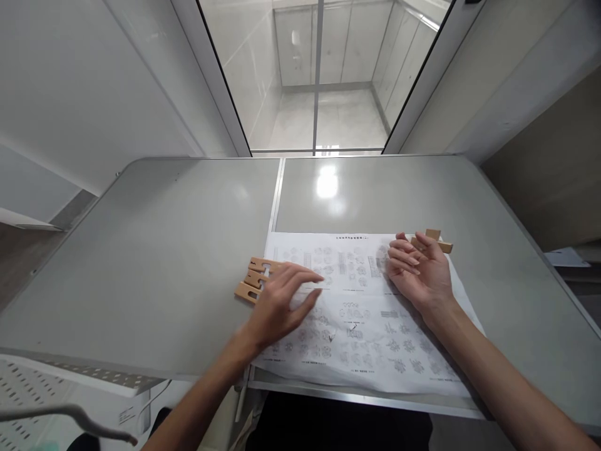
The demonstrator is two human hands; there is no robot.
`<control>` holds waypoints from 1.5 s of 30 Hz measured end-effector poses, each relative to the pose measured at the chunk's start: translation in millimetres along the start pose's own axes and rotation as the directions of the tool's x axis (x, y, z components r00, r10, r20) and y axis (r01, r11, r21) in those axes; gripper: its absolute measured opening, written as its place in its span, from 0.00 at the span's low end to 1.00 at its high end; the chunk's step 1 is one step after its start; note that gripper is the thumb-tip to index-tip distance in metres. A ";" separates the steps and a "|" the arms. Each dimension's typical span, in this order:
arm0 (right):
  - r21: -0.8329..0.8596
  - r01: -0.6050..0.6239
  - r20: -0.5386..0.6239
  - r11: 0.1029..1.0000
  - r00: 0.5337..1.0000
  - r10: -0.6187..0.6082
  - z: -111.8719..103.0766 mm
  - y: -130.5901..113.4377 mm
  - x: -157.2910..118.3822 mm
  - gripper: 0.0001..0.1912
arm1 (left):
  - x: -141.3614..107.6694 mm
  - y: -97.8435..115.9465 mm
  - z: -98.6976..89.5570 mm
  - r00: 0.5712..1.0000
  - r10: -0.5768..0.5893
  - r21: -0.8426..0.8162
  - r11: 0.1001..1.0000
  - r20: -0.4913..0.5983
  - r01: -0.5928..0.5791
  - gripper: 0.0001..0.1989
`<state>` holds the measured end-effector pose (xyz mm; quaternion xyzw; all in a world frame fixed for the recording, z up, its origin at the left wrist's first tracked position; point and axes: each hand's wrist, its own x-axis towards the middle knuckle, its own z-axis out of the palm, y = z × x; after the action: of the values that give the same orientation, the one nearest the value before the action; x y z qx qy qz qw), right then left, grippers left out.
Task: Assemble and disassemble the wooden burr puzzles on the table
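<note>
Here, three slotted wooden puzzle pieces (pixel 251 275) are ranged along the left edge of the printed diagram sheet (pixel 375 297), long axes roughly crosswise, right ends covered by the nearer left hand (pixel 282 300), thumb and fingers parted, nothing pinched. Crossed wooden pieces (pixel 445 247): at the sheet's far right corner, partly hidden by the loosely curled right hand (pixel 422 269); grip cannot be told.

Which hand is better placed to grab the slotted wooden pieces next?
Likely the left hand: it's beside the slotted wooden pieces, fingers spread. The right hand is across the sheet, near other wooden pieces.
</note>
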<state>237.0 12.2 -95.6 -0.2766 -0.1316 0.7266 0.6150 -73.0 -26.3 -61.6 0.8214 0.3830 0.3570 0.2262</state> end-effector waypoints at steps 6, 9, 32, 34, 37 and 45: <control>-0.091 -0.063 -0.053 0.994 0.997 0.059 14.5 10.1 -2.3 0.09 | -29.7 -36.1 -61.7 0.985 -0.147 0.327 0.939 0.095 0.109 0.30; -0.183 -0.081 -0.048 0.980 0.996 0.073 18.8 14.9 -4.1 0.09 | -42.0 -49.1 -71.3 0.950 -0.227 0.433 0.894 0.214 0.116 0.44; -0.464 -0.070 0.013 0.883 0.996 0.086 18.7 19.4 -4.6 0.13 | 2.5 -17.0 61.4 0.952 -0.256 0.546 0.828 0.167 0.127 0.43; -0.510 -0.045 0.027 0.859 0.997 0.068 20.4 21.7 -5.7 0.14 | 11.6 -12.6 71.7 0.956 -0.261 0.518 0.841 0.136 0.157 0.41; -0.602 0.018 0.057 0.798 0.998 0.021 23.6 26.7 -8.7 0.14 | 25.0 -14.2 72.9 0.967 -0.230 0.407 0.898 0.110 0.168 0.30; -0.902 0.322 0.296 0.288 0.946 -0.131 25.6 39.9 -16.2 0.10 | 54.2 -40.8 36.6 0.977 -0.199 0.169 0.968 0.075 0.184 0.09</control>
<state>191.3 -8.0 -92.2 -0.4986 -0.6162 0.4392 0.4228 -39.8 37.6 -89.0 0.8116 0.4773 0.2636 0.2099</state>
